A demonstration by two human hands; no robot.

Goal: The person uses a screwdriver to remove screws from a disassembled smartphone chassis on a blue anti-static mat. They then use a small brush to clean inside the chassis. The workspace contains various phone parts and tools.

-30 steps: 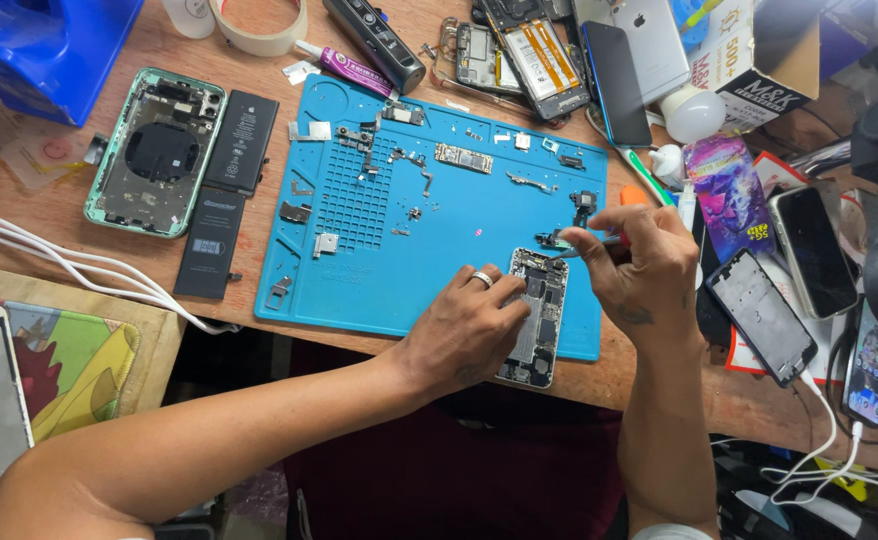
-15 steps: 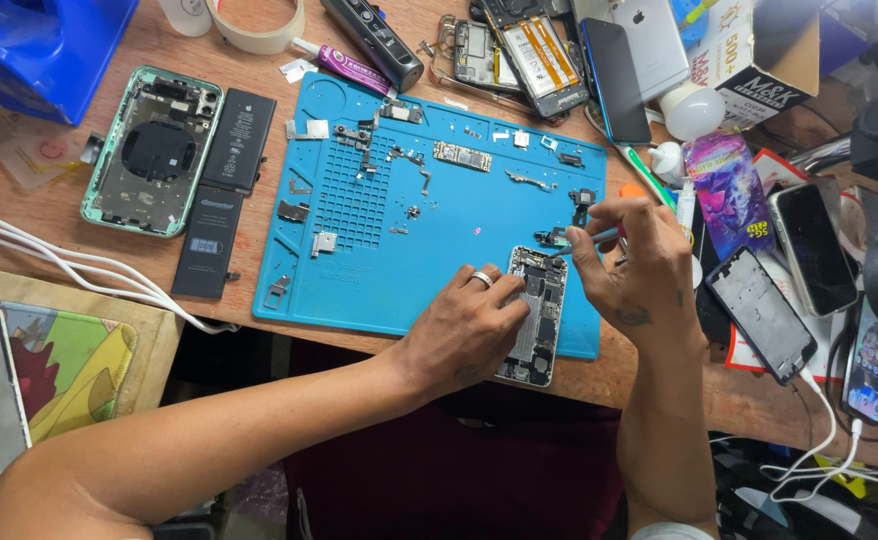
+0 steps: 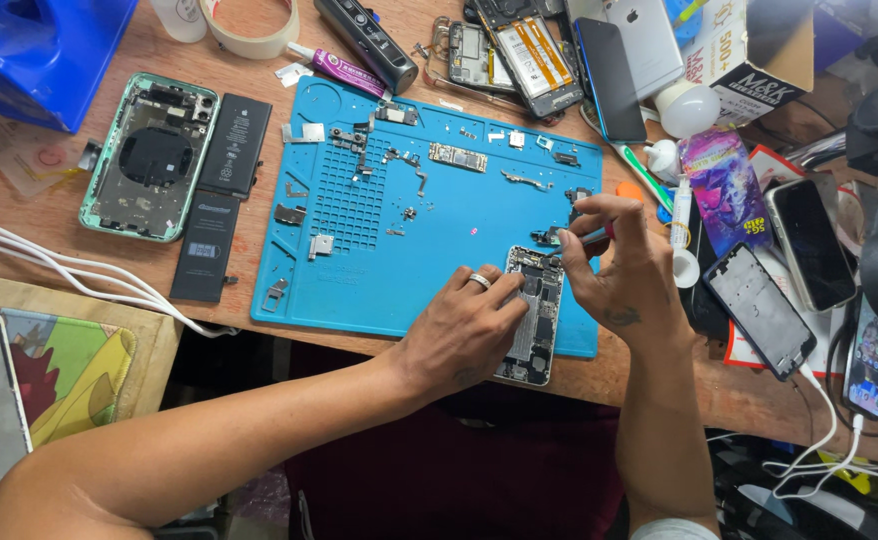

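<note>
An opened phone body (image 3: 533, 318) lies on the near right corner of a blue repair mat (image 3: 429, 250). My left hand (image 3: 464, 330), with a ring on one finger, presses on the phone's left side and holds it still. My right hand (image 3: 619, 270) is closed on a thin tool (image 3: 591, 236) with a red grip, its tip at the phone's top edge. Small metal parts and screws (image 3: 399, 190) are scattered over the mat's middle and far edge.
A green phone frame (image 3: 149, 158) and two black batteries (image 3: 221, 190) lie left of the mat. White cables (image 3: 79, 275) run along the left edge. Several phones and screens (image 3: 789, 260) crowd the right side. A tape roll (image 3: 251, 30) and a blue box (image 3: 29, 50) sit at the far left.
My right hand has shifted slightly down toward the top of the phone body. My left hand stays on the phone.
</note>
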